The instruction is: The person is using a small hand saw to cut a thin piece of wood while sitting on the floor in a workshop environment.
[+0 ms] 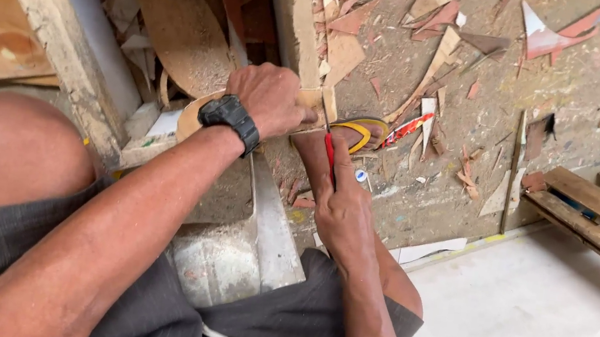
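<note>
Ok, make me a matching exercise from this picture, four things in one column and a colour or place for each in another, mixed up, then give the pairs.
Things:
1. wristwatch
2. tool handle
3. sandal strap
4. wood scraps

Descriptions:
A. red, gripped in the right hand
B. scattered over the dusty floor
C. black, on the wrist of the left hand
D. yellow, across a foot

Pairs: 1-C, 2-A, 3-D, 4-B
</note>
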